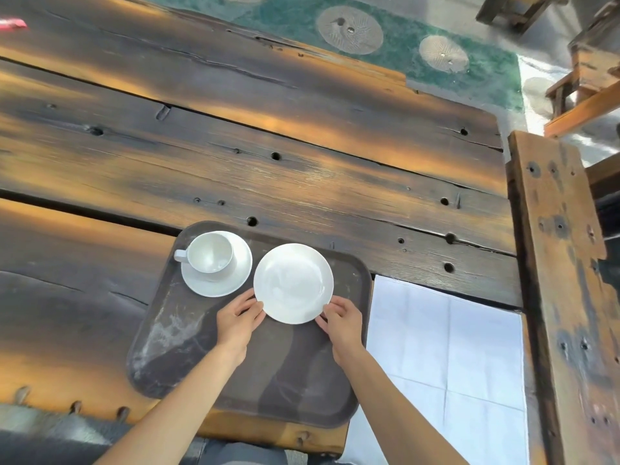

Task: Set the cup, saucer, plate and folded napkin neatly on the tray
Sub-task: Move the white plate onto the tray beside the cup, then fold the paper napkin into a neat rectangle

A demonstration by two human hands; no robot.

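A dark brown tray [174, 347] lies on the wooden table in front of me. At its far left corner a white cup [209, 251] stands on a white saucer [235, 280], handle pointing left. A white plate [293, 283] rests on the tray to the right of the saucer. My left hand [236, 322] grips the plate's near left rim and my right hand [342, 322] grips its near right rim. A white napkin [446, 347], unfolded with crease lines showing, lies flat on the table to the right of the tray.
The table is made of dark, weathered planks [235, 146] with holes and gaps. A wooden bench [560, 263] runs along the right side. More wooden furniture [590, 62] stands at the far right, and a green patterned rug [385, 45] lies beyond the table.
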